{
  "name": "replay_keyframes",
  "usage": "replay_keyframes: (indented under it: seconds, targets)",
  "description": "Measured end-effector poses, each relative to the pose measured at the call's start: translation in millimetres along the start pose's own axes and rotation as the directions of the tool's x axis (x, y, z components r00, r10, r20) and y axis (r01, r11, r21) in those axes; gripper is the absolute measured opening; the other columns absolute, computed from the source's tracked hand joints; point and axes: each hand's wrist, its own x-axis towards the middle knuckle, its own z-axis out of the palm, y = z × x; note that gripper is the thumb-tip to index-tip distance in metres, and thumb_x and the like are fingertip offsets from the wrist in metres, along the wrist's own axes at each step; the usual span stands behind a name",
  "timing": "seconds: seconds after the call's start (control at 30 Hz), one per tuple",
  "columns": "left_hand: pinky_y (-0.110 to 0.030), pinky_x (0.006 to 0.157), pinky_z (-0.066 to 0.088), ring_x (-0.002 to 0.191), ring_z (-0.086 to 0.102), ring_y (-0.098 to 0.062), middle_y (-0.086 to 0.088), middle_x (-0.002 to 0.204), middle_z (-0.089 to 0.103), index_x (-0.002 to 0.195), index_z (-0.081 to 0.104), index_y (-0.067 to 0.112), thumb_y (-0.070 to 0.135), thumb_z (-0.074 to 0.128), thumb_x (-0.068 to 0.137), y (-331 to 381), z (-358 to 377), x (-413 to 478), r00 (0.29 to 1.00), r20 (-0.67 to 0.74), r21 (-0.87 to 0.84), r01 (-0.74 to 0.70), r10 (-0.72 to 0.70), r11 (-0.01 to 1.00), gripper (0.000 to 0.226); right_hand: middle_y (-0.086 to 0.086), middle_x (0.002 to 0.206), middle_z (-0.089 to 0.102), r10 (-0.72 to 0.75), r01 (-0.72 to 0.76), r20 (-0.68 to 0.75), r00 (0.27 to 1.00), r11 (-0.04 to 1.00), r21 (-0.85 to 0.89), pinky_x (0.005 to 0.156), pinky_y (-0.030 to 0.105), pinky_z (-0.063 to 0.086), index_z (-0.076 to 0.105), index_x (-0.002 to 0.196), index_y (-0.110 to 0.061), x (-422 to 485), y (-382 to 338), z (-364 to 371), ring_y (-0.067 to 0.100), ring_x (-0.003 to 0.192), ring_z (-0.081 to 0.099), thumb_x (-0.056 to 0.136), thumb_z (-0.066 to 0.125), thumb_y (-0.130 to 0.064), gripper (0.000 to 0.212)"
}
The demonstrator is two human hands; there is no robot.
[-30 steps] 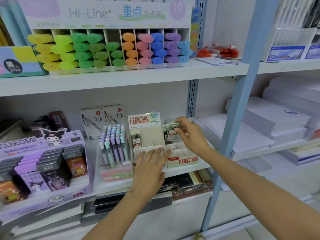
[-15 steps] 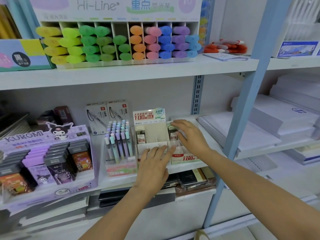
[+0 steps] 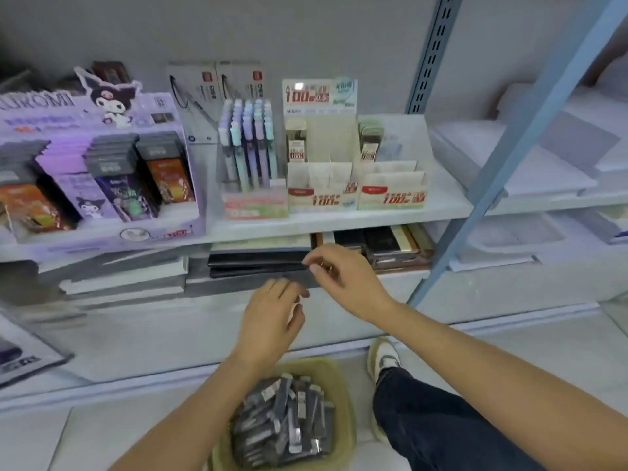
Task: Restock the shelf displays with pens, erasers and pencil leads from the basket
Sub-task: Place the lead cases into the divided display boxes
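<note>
On the floor under my arms stands a yellow-green basket (image 3: 344, 379) full of dark pencil lead packs (image 3: 285, 419). Two cream lead displays stand on the shelf: the left display (image 3: 319, 188) holds a few packs (image 3: 295, 141) at its back left, and the right display (image 3: 390, 190) holds a row of packs (image 3: 370, 137). My left hand (image 3: 272, 317) hangs in front of the lower shelf with loosely curled fingers. My right hand (image 3: 343, 280) is just above and to the right of it, fingertips close together. Nothing shows in either hand.
A pastel pen display (image 3: 248, 144) and a purple Kuromi box (image 3: 98, 171) stand to the left of the lead displays. Dark notebooks (image 3: 258, 260) lie on the shelf below. A slanted blue post (image 3: 509, 147) and paper reams (image 3: 509, 158) are on the right. My shoe (image 3: 382, 358) stands beside the basket.
Both hands have left the lead displays and dropped below the shelf edge. The view has tilted down, bringing the basket and floor into sight and losing the highlighter shelf.
</note>
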Motion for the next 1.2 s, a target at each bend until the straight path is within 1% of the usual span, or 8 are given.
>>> replay_keyframes:
  seconds: [0.13, 0.27, 0.43, 0.6, 0.77, 0.93, 1.1, 1.2]
  targets:
    - [-0.027, 0.059, 0.040, 0.071, 0.058, -0.012, 0.009, 0.077, 0.063, 0.093, 0.062, 0.027, 0.021, 0.056, 0.090, -44, 71, -99, 0.827, 0.399, -0.065, 0.456, -0.396, 0.888, 0.009, 0.003, 0.099, 0.069, 0.294, -0.308, 0.332, 0.896, 0.951, -0.012, 0.074, 0.027, 0.050, 0.066, 0.106, -0.010, -70, 49, 100, 0.016, 0.082, 0.062, 0.096, 0.056, -0.018, 0.016]
    - [-0.022, 0.062, 0.038, 0.081, 0.059, -0.008, 0.010, 0.090, 0.066, 0.097, 0.066, 0.026, 0.029, 0.060, 0.091, -77, 137, -189, 0.539, 0.627, 0.055, 0.690, -0.562, 0.722, 0.008, 0.012, 0.093, 0.065, 0.551, -0.598, 0.534, 0.641, 0.795, -0.102, 0.071, 0.022, 0.044, 0.064, 0.107, -0.006, -142, 97, 185, 0.021, 0.079, 0.057, 0.097, 0.055, -0.020, 0.019]
    - [-0.032, 0.079, 0.050, 0.096, 0.065, -0.024, -0.004, 0.103, 0.071, 0.108, 0.067, 0.015, 0.025, 0.061, 0.091, -104, 196, -238, 0.302, 0.664, 0.135, 0.852, -0.684, 0.507, 0.021, 0.008, 0.111, 0.067, 0.714, -0.801, 0.600, 0.361, 0.567, -0.192, 0.079, 0.022, 0.044, 0.061, 0.115, -0.009, -207, 141, 261, 0.020, 0.100, 0.062, 0.094, 0.060, -0.023, 0.025]
    - [-0.028, 0.072, 0.042, 0.101, 0.061, -0.026, -0.007, 0.112, 0.066, 0.121, 0.058, 0.012, 0.026, 0.060, 0.093, -116, 237, -244, 0.084, 0.638, 0.178, 0.951, -0.765, 0.253, 0.032, 0.007, 0.115, 0.061, 0.777, -0.948, 0.608, 0.165, 0.295, -0.119, 0.074, 0.020, 0.046, 0.051, 0.122, -0.011, -230, 169, 303, 0.013, 0.095, 0.056, 0.094, 0.061, -0.024, 0.033]
    - [-0.031, 0.073, 0.047, 0.085, 0.063, -0.024, 0.000, 0.086, 0.070, 0.084, 0.068, 0.018, 0.025, 0.072, 0.084, -117, 264, -241, -0.072, 0.546, 0.072, 0.997, -0.835, -0.038, 0.008, -0.003, 0.092, 0.060, 0.820, -0.987, 0.566, 0.092, 0.151, -0.060, 0.074, 0.021, 0.042, 0.047, 0.123, -0.009, -230, 183, 335, 0.012, 0.087, 0.056, 0.090, 0.066, -0.025, 0.041]
    - [-0.042, 0.088, 0.054, 0.091, 0.066, -0.032, -0.014, 0.095, 0.071, 0.099, 0.067, -0.001, 0.019, 0.080, 0.078, -116, 282, -243, -0.186, 0.568, -0.060, 0.962, -0.802, -0.265, 0.032, -0.006, 0.080, 0.054, 0.834, -0.991, 0.542, 0.101, 0.131, -0.017, 0.068, 0.020, 0.040, 0.042, 0.109, -0.013, -233, 183, 352, 0.006, 0.074, 0.053, 0.086, 0.072, -0.019, 0.038]
    - [-0.021, 0.052, 0.050, 0.054, 0.057, -0.016, -0.004, 0.059, 0.066, 0.074, 0.072, 0.003, 0.009, 0.077, 0.080, -121, 277, -243, -0.194, 0.637, -0.150, 0.918, -0.746, -0.367, 0.010, -0.007, 0.087, 0.055, 0.815, -0.990, 0.565, 0.126, 0.137, 0.023, 0.078, 0.024, 0.042, 0.053, 0.112, -0.009, -232, 189, 341, 0.015, 0.089, 0.055, 0.086, 0.071, -0.016, 0.031]
    - [-0.024, 0.059, 0.054, 0.055, 0.059, -0.017, -0.006, 0.065, 0.069, 0.082, 0.074, 0.002, 0.008, 0.077, 0.079, -120, 264, -243, -0.186, 0.668, -0.162, 0.909, -0.721, -0.385, 0.007, -0.002, 0.084, 0.060, 0.839, -0.984, 0.525, 0.146, 0.180, -0.013, 0.076, 0.031, 0.047, 0.058, 0.109, -0.008, -233, 194, 325, 0.019, 0.087, 0.059, 0.086, 0.070, -0.013, 0.026]
